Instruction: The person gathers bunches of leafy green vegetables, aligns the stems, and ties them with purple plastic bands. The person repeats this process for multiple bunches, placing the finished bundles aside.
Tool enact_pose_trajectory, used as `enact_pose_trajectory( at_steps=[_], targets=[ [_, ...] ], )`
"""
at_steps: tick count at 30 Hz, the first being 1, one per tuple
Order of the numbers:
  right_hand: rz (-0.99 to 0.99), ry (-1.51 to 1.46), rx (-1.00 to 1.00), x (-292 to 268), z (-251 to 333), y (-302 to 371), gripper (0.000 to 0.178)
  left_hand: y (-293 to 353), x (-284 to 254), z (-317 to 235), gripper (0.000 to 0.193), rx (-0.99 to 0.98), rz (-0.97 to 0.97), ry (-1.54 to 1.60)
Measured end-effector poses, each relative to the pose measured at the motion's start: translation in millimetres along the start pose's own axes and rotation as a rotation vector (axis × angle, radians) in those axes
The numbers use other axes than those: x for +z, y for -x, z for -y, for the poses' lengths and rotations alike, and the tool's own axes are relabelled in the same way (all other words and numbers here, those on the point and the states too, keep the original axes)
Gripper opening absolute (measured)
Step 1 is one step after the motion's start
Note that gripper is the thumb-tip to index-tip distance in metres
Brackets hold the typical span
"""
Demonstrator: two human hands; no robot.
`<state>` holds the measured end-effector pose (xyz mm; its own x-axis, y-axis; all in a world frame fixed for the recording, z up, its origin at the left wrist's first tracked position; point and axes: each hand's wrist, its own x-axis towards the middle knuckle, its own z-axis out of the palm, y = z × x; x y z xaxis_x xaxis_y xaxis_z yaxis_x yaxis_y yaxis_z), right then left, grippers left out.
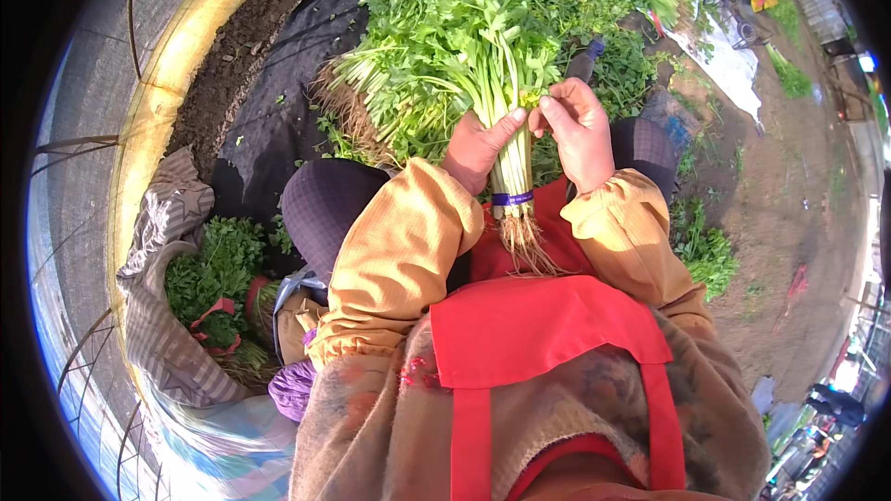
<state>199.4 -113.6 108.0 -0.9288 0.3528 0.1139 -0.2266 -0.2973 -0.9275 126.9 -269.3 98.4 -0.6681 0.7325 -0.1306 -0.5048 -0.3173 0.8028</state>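
My left hand [475,150] grips a bunch of leafy green herbs [483,37] by its pale stalks, roots hanging down over my red apron. A blue band [512,198] wraps the stalks just above the roots [525,241]. My right hand [580,130] pinches a stalk at the bunch's right side, thumb and fingertips closed near a small yellowish bit among the stems. Both hands meet at the stalks above my lap.
A large heap of loose green herbs [613,0] lies on black sheeting [269,111] ahead. At my left a striped cloth sack [158,334] holds tied herb bunches. A yellow curved border [167,83] and bare soil [789,213] flank the spot.
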Motion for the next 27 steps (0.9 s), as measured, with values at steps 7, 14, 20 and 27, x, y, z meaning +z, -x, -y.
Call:
enact_pose_trajectory(
  at_steps=[7,14,20,27],
  targets=[
    [-0.254,-0.025,0.209,5.3,20.4,-18.6,0.006,0.2,-0.4,3.5,0.047,-0.023,0.004,-0.085],
    [-0.358,0.333,-0.066,-7.8,49.5,-84.2,0.008,2.1,8.2,11.0,0.042,-0.039,-0.031,-0.148],
    [-0.328,0.431,-0.311,-25.6,57.4,-93.8,0.004,-3.5,0.1,13.7,0.039,-0.037,-0.121,-0.103],
    [0.02,0.784,0.209,-16.4,-20.1,15.8,0.053,0.4,-3.8,-2.4,0.056,0.017,-0.471,-0.687]
  ],
)
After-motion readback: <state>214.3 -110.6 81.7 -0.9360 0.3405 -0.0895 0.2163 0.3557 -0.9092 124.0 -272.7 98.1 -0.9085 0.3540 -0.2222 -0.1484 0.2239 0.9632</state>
